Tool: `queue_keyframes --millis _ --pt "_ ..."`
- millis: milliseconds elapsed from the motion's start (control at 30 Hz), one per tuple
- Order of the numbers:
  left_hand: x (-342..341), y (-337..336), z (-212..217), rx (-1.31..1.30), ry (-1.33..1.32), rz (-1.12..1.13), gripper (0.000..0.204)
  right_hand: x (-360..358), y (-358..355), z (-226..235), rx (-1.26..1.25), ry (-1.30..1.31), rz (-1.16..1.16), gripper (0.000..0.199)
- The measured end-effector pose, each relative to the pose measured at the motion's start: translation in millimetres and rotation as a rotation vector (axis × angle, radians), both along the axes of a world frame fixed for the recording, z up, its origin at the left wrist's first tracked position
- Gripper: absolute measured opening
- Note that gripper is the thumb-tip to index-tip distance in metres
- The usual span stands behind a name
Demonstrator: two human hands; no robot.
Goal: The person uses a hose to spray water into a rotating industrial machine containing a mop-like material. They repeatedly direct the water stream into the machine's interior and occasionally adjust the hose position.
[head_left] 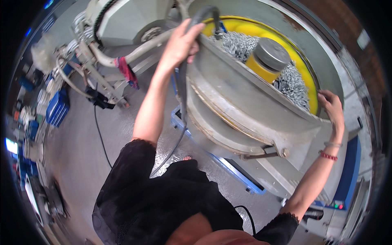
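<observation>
My left hand is raised and closed around a dark grey hose that arches over the rim of a large round grey tub. The hose hangs down the tub's outer wall toward the floor. Inside, the tub has a yellow lining, a yellow centre post with a grey cap, and a mass of small grey metal pieces. My right hand grips the tub's rim on the near right side. Bracelets sit on that wrist.
A pale grey machine with curved pipes and a red rag stands at the upper left. Blue crates line the left wall. A black cable runs across the grey floor. A blue frame supports the tub.
</observation>
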State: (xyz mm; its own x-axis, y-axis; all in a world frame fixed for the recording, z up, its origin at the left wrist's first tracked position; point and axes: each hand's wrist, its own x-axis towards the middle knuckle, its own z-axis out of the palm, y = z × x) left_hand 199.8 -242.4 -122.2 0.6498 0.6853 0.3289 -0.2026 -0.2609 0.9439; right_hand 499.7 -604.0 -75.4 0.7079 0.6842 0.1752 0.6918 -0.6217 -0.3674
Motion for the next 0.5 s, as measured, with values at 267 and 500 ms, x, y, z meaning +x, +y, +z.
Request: queue_keyframes --millis 267,500 --pt "2 -6 6 -0.004 -0.004 -0.013 0.044 55 -41 -8 -0.1 0.158 0.133 0.038" --pt "-20 -3 6 0.098 -0.024 0.074 0.038 20 -18 11 -0.298 0.26 0.021 0.082"
